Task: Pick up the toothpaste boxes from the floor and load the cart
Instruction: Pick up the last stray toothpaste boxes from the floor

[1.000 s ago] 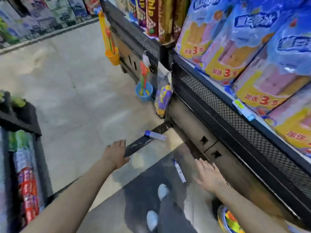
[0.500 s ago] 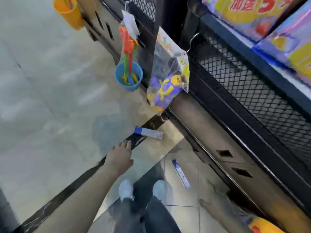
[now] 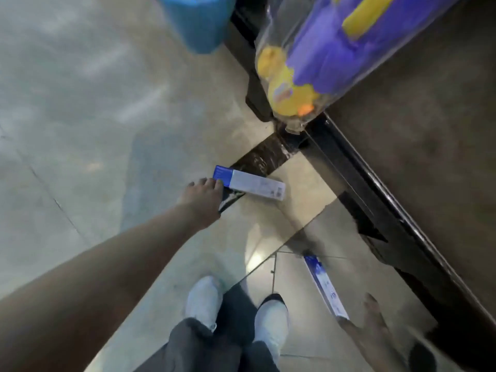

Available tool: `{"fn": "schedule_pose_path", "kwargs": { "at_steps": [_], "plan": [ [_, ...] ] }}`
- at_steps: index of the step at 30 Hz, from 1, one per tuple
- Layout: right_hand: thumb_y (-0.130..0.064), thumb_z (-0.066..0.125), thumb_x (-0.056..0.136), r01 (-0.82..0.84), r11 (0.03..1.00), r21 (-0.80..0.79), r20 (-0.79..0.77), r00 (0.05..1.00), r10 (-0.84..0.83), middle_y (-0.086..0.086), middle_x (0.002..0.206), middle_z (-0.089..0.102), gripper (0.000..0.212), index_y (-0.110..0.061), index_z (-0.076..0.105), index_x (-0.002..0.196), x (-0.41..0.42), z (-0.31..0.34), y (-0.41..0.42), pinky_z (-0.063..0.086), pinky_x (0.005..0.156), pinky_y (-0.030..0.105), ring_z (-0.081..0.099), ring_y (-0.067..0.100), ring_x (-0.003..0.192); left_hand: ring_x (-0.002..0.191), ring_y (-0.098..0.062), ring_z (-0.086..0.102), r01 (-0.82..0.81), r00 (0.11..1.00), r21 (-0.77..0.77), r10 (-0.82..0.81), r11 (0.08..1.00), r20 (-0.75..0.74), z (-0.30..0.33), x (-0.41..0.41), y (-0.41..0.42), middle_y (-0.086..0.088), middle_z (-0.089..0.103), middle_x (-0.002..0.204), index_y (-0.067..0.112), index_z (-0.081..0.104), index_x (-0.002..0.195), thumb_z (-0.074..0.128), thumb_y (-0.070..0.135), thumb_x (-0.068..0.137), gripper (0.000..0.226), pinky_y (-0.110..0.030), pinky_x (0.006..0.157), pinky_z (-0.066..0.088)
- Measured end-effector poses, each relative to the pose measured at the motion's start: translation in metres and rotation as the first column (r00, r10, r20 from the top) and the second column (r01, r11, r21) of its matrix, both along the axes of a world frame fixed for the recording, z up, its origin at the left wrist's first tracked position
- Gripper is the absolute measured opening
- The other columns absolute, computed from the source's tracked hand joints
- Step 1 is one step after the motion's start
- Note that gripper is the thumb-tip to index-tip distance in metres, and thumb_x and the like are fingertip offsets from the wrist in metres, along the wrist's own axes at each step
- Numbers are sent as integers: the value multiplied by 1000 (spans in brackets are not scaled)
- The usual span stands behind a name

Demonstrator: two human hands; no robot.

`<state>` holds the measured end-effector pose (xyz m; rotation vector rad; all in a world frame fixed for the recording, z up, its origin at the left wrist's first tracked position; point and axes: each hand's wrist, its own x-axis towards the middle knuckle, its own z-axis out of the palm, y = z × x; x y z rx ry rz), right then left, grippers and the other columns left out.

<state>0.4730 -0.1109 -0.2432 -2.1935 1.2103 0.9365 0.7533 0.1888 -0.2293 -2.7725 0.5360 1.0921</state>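
Two toothpaste boxes lie on the tiled floor. The far toothpaste box [image 3: 249, 183], white with a blue end, rests across a dark floor strip. My left hand [image 3: 202, 200] reaches down with its fingertips touching the blue end, fingers apart, not closed around it. The near toothpaste box [image 3: 325, 287], blue and white, lies lengthwise by the shelf base. My right hand [image 3: 371, 322] hovers blurred just beside its lower end, fingers spread, holding nothing. The cart is out of view.
A black shelf base [image 3: 397, 216] runs diagonally along the right. A bagged purple and yellow toy [image 3: 308, 65] hangs above the far box, and a blue bucket [image 3: 198, 22] hangs at the top. My two white shoes [image 3: 204, 302] stand below on the tiles.
The camera has dropped much closer to the floor. My left hand has advanced to touch the far box's blue end; my right hand has come down beside the near box.
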Motion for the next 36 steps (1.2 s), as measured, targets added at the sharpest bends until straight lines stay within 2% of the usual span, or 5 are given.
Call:
{"fn": "schedule_pose_path", "kwargs": {
  "at_steps": [10, 15, 21, 27, 36],
  "plan": [
    [-31, 79, 72, -169, 966, -196, -227, 966, 123, 17, 138, 46, 89, -7, 33, 144, -36, -150, -17, 42, 95, 42, 50, 36, 122, 141, -30, 23, 64, 991, -15, -62, 998, 117, -153, 28, -14, -13, 20, 154, 7, 11, 150, 60, 26, 88, 82, -38, 112, 24],
    [-15, 68, 80, -241, 960, -145, -220, 953, 206, 21, 115, 60, 46, -2, 55, 123, -39, -174, -26, 45, 87, 38, 59, 37, 105, 122, -33, 43, 148, 966, 77, -161, 986, 204, -174, 30, -20, -14, 37, 137, 16, 19, 148, 59, 19, 89, 72, -38, 77, 41],
    [-36, 60, 86, -340, 935, -104, -236, 921, 309, 6, 114, 59, 31, -17, 49, 108, -4, -148, -21, 43, 80, 26, 59, 23, 107, 111, -32, 52, 38, 994, 113, -49, 993, 98, -168, 9, -16, -13, 44, 128, 11, 41, 134, 70, 31, 81, 63, -36, 78, 45],
    [-30, 57, 87, -511, 833, -211, -72, 858, 508, 9, 97, 60, 22, -13, 49, 99, 56, -52, 20, 41, 65, 33, 62, 31, 87, 95, -36, 60, -170, 985, 29, 170, 985, 24, -68, -41, 24, -13, 49, 117, 9, 45, 125, 72, 43, 76, 66, -36, 72, 46],
    [-28, 56, 86, -597, 790, -136, 136, 779, 612, 11, 102, 59, 27, -10, 54, 106, 145, 215, 85, 32, 63, 31, 61, 32, 94, 77, -33, 59, -417, 907, -74, 420, 906, 23, 215, -77, 104, -5, 53, 93, 14, 50, 98, 68, 45, 58, 54, -33, 65, 47]
  ]
}}
